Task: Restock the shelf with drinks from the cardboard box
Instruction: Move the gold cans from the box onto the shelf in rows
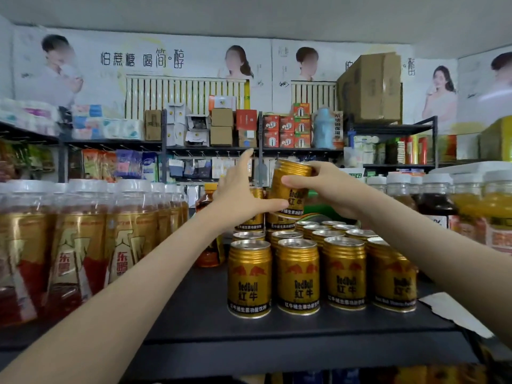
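Far left of shelf [207, 314]: packed with white-capped bottles [83, 245], labels forward, no gap to fill there. Next, amber bottle [207, 206], half hidden behind left hand [238, 195]. Left hand spread, forefinger pointing up, thumb stretched flat under the lower edge of the can [293, 195]; propping and steering rather than gripping, by the look of it. Gripping that can with right hand [332, 187], fingers and thumb wrapped round the upper half. Held slightly tilted, in the air just above the second tier of stacked cans [279, 221]. Probably bound for the top of that stack, tilted to clear the rims. Below: front row of cans [297, 275], upright, labels out, side by side for easy picking. Far right: more capped bottles [437, 195], plus torn paper [454, 314] lying on the shelf. Cardboard box for the restock not in view near the hands.
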A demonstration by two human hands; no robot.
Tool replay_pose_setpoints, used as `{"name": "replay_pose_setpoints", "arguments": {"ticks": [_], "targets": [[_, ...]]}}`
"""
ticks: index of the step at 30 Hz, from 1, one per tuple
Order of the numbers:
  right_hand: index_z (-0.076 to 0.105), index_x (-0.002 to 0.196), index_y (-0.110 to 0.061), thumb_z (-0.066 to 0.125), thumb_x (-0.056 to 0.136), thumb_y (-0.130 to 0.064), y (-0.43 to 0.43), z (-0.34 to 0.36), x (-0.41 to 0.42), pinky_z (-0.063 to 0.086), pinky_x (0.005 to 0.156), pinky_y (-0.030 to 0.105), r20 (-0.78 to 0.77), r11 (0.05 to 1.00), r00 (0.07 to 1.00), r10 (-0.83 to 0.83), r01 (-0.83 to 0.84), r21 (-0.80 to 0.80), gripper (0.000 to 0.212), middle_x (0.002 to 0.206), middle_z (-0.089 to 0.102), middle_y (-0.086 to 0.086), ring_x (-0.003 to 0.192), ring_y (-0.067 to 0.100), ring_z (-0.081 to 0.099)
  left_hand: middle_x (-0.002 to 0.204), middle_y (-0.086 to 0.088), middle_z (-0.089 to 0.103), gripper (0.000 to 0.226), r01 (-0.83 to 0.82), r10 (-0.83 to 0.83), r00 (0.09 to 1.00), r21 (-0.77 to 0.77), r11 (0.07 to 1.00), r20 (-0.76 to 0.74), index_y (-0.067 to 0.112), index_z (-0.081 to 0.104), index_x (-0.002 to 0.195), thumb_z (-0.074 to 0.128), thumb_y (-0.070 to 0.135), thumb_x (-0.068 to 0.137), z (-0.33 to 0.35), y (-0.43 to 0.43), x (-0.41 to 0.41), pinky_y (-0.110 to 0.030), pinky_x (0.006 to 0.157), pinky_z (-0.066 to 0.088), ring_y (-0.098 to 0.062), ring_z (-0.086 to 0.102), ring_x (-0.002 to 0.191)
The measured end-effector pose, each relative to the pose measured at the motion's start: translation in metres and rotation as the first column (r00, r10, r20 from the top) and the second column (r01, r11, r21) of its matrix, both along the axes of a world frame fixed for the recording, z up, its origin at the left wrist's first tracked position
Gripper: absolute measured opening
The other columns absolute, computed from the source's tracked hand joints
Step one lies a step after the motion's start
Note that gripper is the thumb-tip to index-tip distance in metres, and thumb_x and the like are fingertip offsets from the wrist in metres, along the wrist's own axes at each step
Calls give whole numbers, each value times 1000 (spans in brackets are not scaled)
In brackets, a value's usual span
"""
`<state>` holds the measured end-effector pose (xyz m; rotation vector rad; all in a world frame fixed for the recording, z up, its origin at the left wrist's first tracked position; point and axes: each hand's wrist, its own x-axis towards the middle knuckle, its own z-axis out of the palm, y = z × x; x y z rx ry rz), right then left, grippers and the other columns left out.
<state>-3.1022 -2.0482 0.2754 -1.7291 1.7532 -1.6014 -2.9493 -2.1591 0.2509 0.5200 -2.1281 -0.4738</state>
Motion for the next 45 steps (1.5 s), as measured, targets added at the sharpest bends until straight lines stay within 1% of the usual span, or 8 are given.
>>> {"name": "replay_pose_setpoints", "arguments": {"ticks": [3, 7, 12, 16, 23, 28, 34, 45], "targets": [[56, 118, -13, 80, 73, -27, 0, -3, -30, 53, 91, 44, 51, 993, 992, -118, 117, 20, 53, 111, 68, 6, 104, 24, 65, 155, -5, 8, 89, -201, 207, 978, -127, 971, 35, 36, 17, 148, 71, 47, 79, -8, -18, -3, -52, 115, 21, -33, 12, 142], [54, 117, -11, 80, 74, -22, -3, -9, -59, 50, 94, 46, 50, 973, 974, -223, 218, 81, 52, 110, 66, 8, 103, 25, 62, 156, -7, -3, 77, -179, 192, 969, -95, 979, 155, 36, 23, 147, 68, 34, 85, -23, -37, -6, -51, 114, 19, -37, 4, 143], [56, 112, -9, 80, 75, -27, -19, -14, -70, 50, 93, 46, -29, 941, 962, -271, 271, 205, 48, 106, 68, 9, 101, 26, 63, 152, -9, 14, 83, -131, 158, 970, -150, 980, 185, 33, 15, 149, 69, 26, 86, -26, -42, -12, -34, 103, 37, -31, 35, 133], [47, 127, -9, 80, 72, -33, -29, -13, -75, 44, 101, 52, -1, 916, 965, -262, 249, 315, 68, 122, 62, 10, 115, 29, 57, 152, -14, 13, 86, -132, 166, 967, -175, 976, 196, 27, 11, 150, 69, 23, 87, -28, -41, -16, -34, 103, 38, -32, 35, 134], [1, 148, -31, 83, 72, -26, -22, -22, -72, 33, 111, 48, -499, 854, 814, -298, 461, 242, 113, 152, 21, 14, 137, 33, 31, 149, -14, 17, 85, -129, 166, 967, -188, 974, 194, 25, 12, 149, 69, 21, 86, -28, -42, -15, -34, 102, 40, -31, 37, 131], [10, 150, -26, 81, 73, -34, -17, -20, -63, 29, 112, 49, -714, 814, 622, -322, 567, 128, 105, 154, 13, 6, 141, 30, 17, 151, -13, 13, 87, -136, 179, 960, -201, 970, 214, 28, 10, 150, 69, 25, 86, -28, -42, -12, -40, 100, 46, -31, 44, 125], [20, 148, -17, 73, 82, -22, 6, -22, -27, 30, 109, 41, -599, 792, 607, -522, 606, -76, 85, 151, 24, 11, 138, 29, 26, 153, -10, 13, 76, -75, 100, 983, -156, 985, 155, 24, 17, 150, 61, 36, 90, -22, -30, 5, -42, 108, 34, -32, 25, 139], [42, 136, -8, 62, 90, -18, 54, -73, 82, 34, 104, 29, -430, 664, 522, -737, 678, -315, 51, 135, 47, 9, 127, 22, 41, 141, -2, 36, 47, 169, -154, 985, -262, 950, 77, 21, 42, 139, 51, 35, 95, -60, 32, 60, -31, 94, 40, -21, 42, 126]]}}
